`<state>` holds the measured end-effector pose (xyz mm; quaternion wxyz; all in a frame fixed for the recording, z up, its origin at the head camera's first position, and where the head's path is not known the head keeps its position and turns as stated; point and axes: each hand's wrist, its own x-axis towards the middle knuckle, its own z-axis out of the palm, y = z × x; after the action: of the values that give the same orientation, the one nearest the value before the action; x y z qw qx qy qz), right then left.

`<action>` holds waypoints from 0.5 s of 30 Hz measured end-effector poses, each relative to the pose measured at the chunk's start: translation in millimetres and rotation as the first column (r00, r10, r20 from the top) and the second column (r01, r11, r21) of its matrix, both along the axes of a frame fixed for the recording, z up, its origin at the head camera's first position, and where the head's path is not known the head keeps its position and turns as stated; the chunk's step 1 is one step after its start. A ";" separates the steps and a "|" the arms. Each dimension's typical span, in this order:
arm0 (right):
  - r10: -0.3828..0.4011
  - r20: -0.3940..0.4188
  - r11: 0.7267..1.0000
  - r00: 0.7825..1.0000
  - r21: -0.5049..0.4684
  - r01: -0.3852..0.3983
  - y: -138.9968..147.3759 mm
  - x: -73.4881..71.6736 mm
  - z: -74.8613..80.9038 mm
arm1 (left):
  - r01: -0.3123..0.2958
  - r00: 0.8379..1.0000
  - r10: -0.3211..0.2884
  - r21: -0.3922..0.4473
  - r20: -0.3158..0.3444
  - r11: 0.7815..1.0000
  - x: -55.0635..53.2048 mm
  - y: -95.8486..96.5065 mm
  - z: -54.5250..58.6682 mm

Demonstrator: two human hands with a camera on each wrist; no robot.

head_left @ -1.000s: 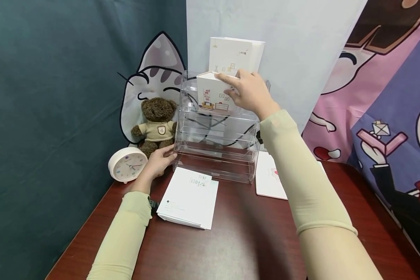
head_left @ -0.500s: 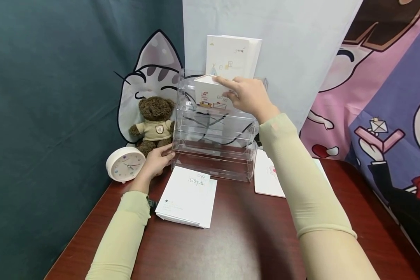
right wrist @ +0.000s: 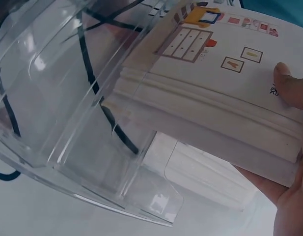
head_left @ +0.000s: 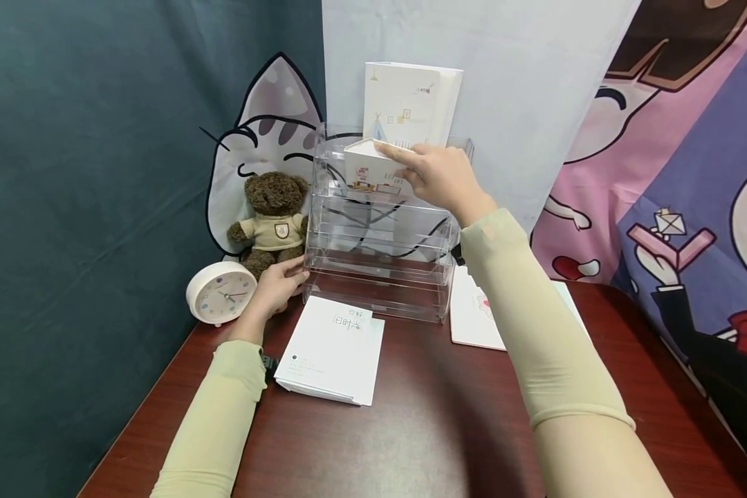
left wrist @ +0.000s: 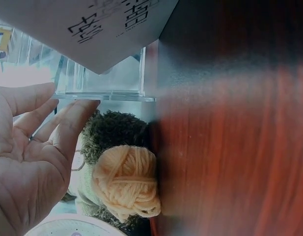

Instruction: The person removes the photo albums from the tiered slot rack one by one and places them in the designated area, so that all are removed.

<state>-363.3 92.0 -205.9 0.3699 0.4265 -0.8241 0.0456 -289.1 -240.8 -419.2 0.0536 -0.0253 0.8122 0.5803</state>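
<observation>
A clear acrylic tiered rack (head_left: 380,278) stands at the back of the table. My right hand (head_left: 445,176) grips a thick white book (head_left: 364,162) with small furniture drawings on its cover, upright in an upper tier. In the right wrist view the thumb lies on the front cover of the book (right wrist: 190,69) and fingers show behind it. Another white book (head_left: 401,97) stands taller in the tier behind. My left hand (head_left: 278,287) touches the rack's left side low down; in the left wrist view its fingers (left wrist: 75,118) are extended against the clear panel.
White booklets (head_left: 333,353) lie stacked before the rack, and more booklets (head_left: 473,311) lie to its right, partly behind the right forearm. A teddy bear (head_left: 274,228) and round white clock (head_left: 220,294) stand left. A yarn ball (left wrist: 125,182) shows in the left wrist view.
My right hand has lowered the white book a little deeper into the rack's upper tier. The left hand has stayed at the rack's side.
</observation>
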 end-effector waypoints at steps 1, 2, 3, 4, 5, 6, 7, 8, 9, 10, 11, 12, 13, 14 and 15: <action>0.007 -0.006 1.000 1.000 -0.004 -0.007 0.0 0.9 -0.7 | 0.002 1.000 -0.002 0.001 -0.001 1.000 -0.2 -0.3 -0.1; 0.011 -0.017 1.000 1.000 -0.009 -0.011 0.0 1.6 -1.9 | 0.002 1.000 -0.002 0.005 -0.002 1.000 -0.5 -0.3 -0.2; 0.014 -0.029 1.000 0.999 -0.016 -0.014 -0.1 2.4 -3.4 | 0.001 1.000 -0.001 0.008 0.000 1.000 -0.5 -0.3 -0.3; 0.018 -0.040 1.000 0.999 -0.023 -0.019 -0.4 3.6 -5.0 | 0.002 1.000 -0.002 0.011 -0.002 1.000 -0.5 -0.2 -0.2; 0.020 -0.052 0.999 0.998 -0.032 -0.022 -0.7 4.7 -6.9 | 0.004 1.000 -0.004 0.012 -0.005 1.000 -0.5 -0.1 -0.1; 0.023 -0.068 0.999 0.997 -0.041 -0.026 -1.1 5.8 -9.0 | 0.003 1.000 -0.003 0.015 -0.007 1.000 -0.6 0.2 0.0; 0.023 -0.079 0.998 0.997 -0.048 -0.027 -1.4 7.7 -11.6 | 0.003 1.000 -0.003 0.016 -0.007 1.000 -0.5 0.3 -0.2; 0.024 -0.092 0.998 0.995 -0.053 -0.029 -2.0 9.6 -14.0 | 0.003 1.000 -0.003 0.015 -0.008 1.000 -0.2 0.6 -0.2; 0.024 -0.106 0.998 0.994 -0.056 -0.030 -2.8 11.5 -16.4 | 0.003 1.000 -0.003 0.013 -0.012 1.000 -0.2 0.8 -0.4; 0.026 -0.121 0.998 0.992 -0.061 -0.033 -3.8 13.6 -18.4 | 0.004 1.000 -0.004 0.009 -0.016 1.000 -0.3 0.9 -0.6; 0.025 -0.135 0.997 0.991 -0.064 -0.034 -4.9 15.3 -20.4 | 0.005 1.000 -0.005 0.008 -0.019 1.000 -0.3 0.8 -0.8; 0.026 -0.150 0.997 0.988 -0.067 -0.036 -6.0 17.1 -22.0 | 0.004 1.000 -0.004 0.007 -0.019 1.000 -0.4 0.7 -1.0; 0.024 -0.163 0.997 0.986 -0.069 -0.035 -7.0 18.9 -23.4 | 0.003 1.000 -0.002 0.006 -0.020 1.000 -0.3 0.7 -1.1; 0.024 -0.177 0.997 0.984 -0.073 -0.037 -7.8 20.2 -25.0 | 0.001 1.000 -0.001 0.004 -0.022 1.000 -0.4 0.7 -1.3; 0.024 -0.189 0.996 0.982 -0.079 -0.040 -8.2 21.4 -26.5 | -0.001 1.000 0.001 0.006 -0.020 1.000 -0.2 0.8 -1.3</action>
<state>-341.9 83.8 -232.4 0.4626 0.4265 -0.7760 0.0449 -289.4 -240.0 -420.5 0.0451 -0.0196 0.8109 0.5831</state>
